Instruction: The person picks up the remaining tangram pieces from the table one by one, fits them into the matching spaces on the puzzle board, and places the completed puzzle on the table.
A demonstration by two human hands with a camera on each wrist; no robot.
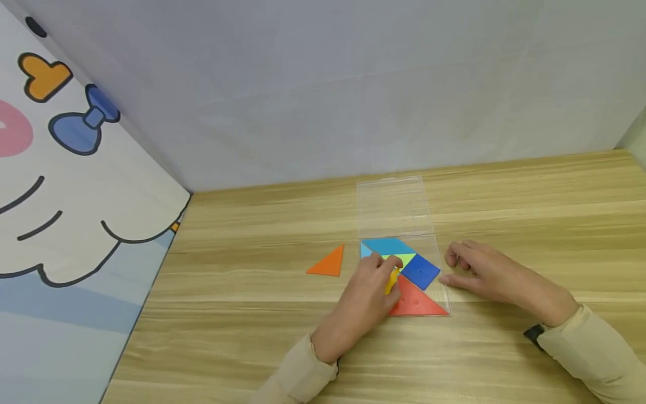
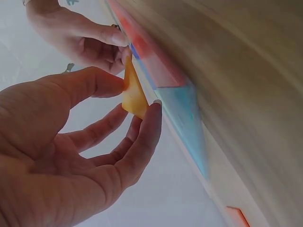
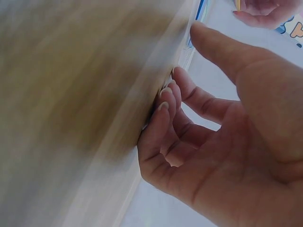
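My left hand (image 1: 364, 292) pinches a yellow tangram piece (image 2: 136, 97) between thumb and fingertips, tilted above the clear plastic case. In the case's tray (image 1: 435, 247) lie a red triangle (image 1: 419, 302), a dark blue square (image 1: 421, 271), a lime green triangle (image 1: 406, 260), a teal piece (image 1: 390, 245) and a light blue piece (image 1: 365, 250). The left hand covers part of the tray's left side in the head view. At the tray's right edge, my right hand (image 1: 489, 275) rests with loosely curled fingers, holding nothing; its fingertips (image 3: 163, 105) are down at the wooden table.
An orange triangle (image 1: 329, 262) lies on the wooden table (image 1: 242, 325), left of the tray. Behind the tray, the transparent lid (image 1: 393, 207) is folded out flat. A pale wall (image 1: 353, 101) rises at the back, and a cartoon-printed panel (image 1: 91, 207) stands at the left.
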